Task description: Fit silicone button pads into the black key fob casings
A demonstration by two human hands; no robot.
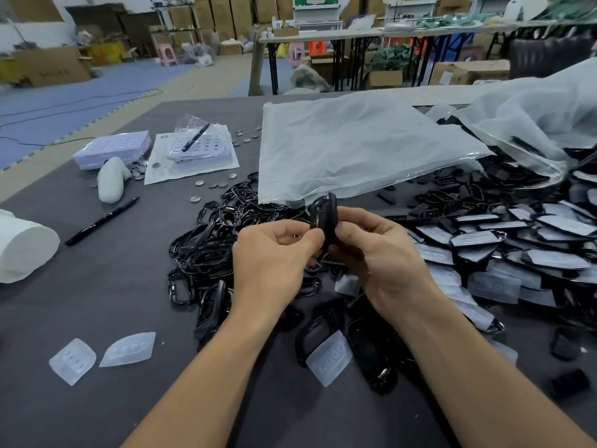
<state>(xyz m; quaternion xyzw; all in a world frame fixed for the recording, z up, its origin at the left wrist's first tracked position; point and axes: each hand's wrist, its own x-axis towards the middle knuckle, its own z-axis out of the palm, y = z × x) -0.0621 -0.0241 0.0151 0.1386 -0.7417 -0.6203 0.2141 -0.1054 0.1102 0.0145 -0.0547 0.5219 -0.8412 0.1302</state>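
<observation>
Black casing (327, 215) edge-on between left hand (274, 250), right hand (378, 247) (above piles (206, 247))

A small assembly workshop set in a storeroom. Far beyond the fingers (310, 236), brown cardboard cartons (223, 14) stand stacked along the back wall, with long white folding tables (323, 36) and blue foam floor mats (80, 92) before them. Around the fingers, the grey-covered table (113, 302) carries bulk heaps of black plastic key fob casings (206, 250), translucent silicone button pads (494, 286) to the right, and large clear plastic bags (355, 147) just behind.
</observation>
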